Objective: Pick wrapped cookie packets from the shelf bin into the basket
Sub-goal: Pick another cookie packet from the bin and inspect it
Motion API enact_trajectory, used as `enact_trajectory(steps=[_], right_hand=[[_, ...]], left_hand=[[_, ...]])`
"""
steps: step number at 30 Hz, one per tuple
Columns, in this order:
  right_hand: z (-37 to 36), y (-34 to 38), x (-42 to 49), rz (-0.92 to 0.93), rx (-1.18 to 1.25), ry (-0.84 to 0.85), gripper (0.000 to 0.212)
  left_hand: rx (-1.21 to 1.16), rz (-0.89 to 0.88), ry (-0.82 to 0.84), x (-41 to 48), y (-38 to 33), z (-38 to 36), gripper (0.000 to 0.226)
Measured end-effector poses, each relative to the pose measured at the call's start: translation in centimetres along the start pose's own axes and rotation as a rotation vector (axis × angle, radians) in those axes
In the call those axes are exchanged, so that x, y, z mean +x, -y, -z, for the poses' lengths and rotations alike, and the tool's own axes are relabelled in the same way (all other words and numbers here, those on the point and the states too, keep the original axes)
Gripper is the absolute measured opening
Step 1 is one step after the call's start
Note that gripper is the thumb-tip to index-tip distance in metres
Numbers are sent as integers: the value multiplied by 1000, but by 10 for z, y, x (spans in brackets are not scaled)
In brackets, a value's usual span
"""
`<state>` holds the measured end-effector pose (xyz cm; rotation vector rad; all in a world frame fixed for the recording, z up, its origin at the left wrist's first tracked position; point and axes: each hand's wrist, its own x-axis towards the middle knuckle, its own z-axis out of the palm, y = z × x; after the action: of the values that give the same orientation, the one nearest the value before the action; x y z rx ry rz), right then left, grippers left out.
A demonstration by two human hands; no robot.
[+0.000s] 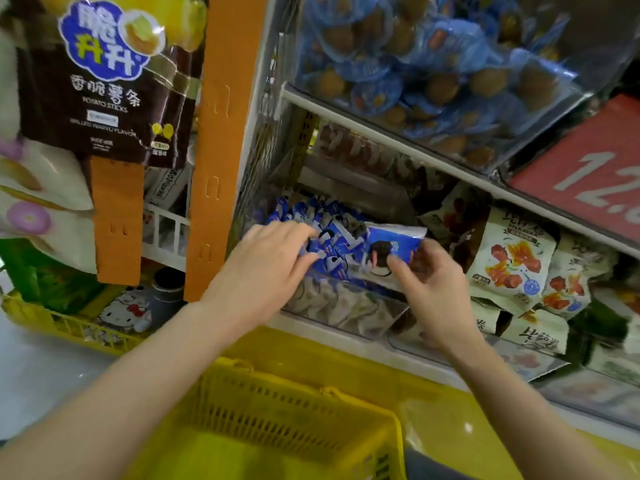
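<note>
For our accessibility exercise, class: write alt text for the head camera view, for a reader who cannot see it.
A person's right hand pinches a blue cookie packet at a clear shelf bin, while the left hand reaches into the pile of blue packets inside it. A yellow basket sits below the hands.
</note>
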<state>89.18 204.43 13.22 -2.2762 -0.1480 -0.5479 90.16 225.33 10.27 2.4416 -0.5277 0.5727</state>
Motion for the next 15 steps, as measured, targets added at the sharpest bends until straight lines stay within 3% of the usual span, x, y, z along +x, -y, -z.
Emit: enact_trajectory(steps=[6,9,11,15], right_hand=[[-4,-11,74,-58,-529,3,33],[-21,-13,88,-8,-864,122,26],[-35,-11,94,-90,-1062,235,22],[-53,-5,99,-279,-1191,391,25]], left_hand=[[169,-93,99,4,32,-11,35],[167,-131,91,0,38,-15,34],[160,-152,56,0,39,-16,25],[137,-155,23,-2,42,-20,22]])
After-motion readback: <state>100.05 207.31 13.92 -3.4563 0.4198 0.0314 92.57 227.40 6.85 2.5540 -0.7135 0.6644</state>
